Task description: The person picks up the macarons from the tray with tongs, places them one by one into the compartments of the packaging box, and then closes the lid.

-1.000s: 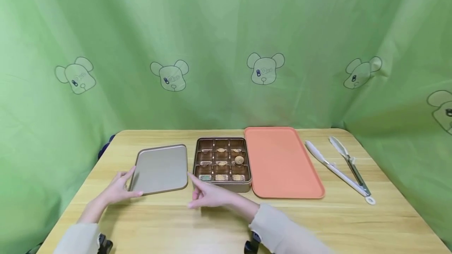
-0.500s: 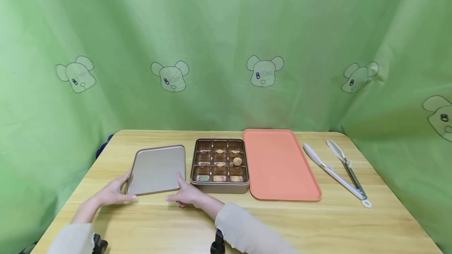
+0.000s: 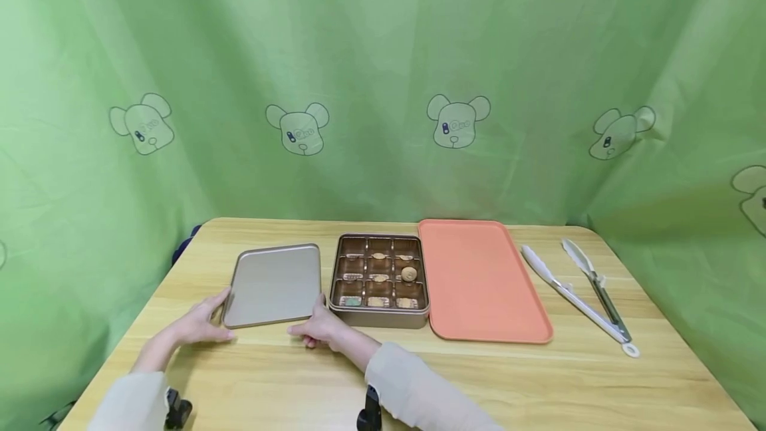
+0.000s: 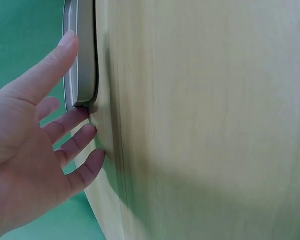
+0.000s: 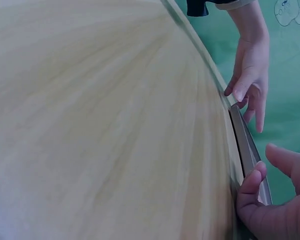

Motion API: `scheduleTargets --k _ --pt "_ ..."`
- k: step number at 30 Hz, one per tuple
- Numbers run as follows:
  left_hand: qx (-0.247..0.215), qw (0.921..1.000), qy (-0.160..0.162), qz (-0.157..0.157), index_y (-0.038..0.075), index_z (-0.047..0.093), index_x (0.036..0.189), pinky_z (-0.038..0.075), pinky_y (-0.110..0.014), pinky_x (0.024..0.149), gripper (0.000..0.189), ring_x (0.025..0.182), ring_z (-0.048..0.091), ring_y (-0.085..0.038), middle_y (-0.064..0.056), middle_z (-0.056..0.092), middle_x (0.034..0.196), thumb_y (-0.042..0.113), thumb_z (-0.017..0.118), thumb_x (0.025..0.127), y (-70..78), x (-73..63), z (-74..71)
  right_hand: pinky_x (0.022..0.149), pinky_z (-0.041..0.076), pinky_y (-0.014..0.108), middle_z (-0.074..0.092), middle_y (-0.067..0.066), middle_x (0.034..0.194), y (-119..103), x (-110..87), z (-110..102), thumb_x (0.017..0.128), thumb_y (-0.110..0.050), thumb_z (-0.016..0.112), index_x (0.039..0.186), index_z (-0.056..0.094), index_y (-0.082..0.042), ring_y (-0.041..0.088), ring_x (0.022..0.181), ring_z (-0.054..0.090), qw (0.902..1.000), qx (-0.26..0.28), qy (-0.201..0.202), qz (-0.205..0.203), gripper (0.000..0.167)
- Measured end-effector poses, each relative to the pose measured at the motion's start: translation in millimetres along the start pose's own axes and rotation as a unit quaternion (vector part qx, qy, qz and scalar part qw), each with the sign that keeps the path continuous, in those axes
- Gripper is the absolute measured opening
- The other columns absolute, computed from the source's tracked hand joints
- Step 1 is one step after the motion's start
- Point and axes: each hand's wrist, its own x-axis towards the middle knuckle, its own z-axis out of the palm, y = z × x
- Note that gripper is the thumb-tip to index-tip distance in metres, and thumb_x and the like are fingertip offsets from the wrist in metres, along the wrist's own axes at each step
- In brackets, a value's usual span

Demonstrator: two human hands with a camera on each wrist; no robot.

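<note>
A flat, grey-brown square metal lid (image 3: 273,285) lies on the left of the table. Round its front left corner is my left hand (image 3: 200,321), fingers spread. In the left wrist view the left thumb (image 4: 52,70) lies against the lid's side wall, and the other fingers reach past its corner. My right hand (image 3: 323,324) is at the front right corner, index finger along the right edge. The right wrist view has its curled fingers (image 5: 251,190) right at the lid's rim; I cannot tell whether they grip it. An uncovered biscuit tin (image 3: 380,318) stands just right of the lid.
The tin's brown divided insert holds several biscuits, one round biscuit (image 3: 409,274) sitting higher. Beside it lies a coral tray (image 3: 481,285). Farther right are spread-apart tongs (image 3: 598,291) with white tips. A green curtain (image 3: 371,171) rises behind the table (image 3: 538,384).
My right hand has moved left from the tin's front to the lid's front right corner. My left hand stays near the left corner, and the lid keeps its place.
</note>
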Motion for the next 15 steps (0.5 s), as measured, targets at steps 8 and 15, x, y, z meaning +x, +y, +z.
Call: scheduleTargets --k 8,15 --pt "-0.117 0.9924 -0.031 -0.021 -0.018 0.008 0.137 0.049 -0.044 0.084 0.095 0.1 0.052 -0.044 -0.044 0.02 0.134 0.007 0.073 0.072 -5.8 -0.6 -6.0 0.036 0.036 0.012 0.044 -0.003 0.052 3.0 -1.0 -0.1 0.081 0.0 0.062 0.145 -0.008 -0.006 0.004 0.039 0.037 0.9988 0.048 -0.006 0.007 0.095" --pt "-0.193 0.9797 -0.04 -0.034 -0.017 0.005 0.136 0.051 -0.024 0.069 0.088 0.092 0.055 -0.031 -0.045 0.014 0.134 0.001 0.067 0.077 -15.3 -6.4 -9.0 0.035 0.038 0.011 0.05 -0.001 0.061 7.2 -1.5 1.7 0.091 -0.007 0.05 0.147 0.006 -0.011 0.003 0.039 0.043 0.9952 0.094 0.01 -0.022 0.071"
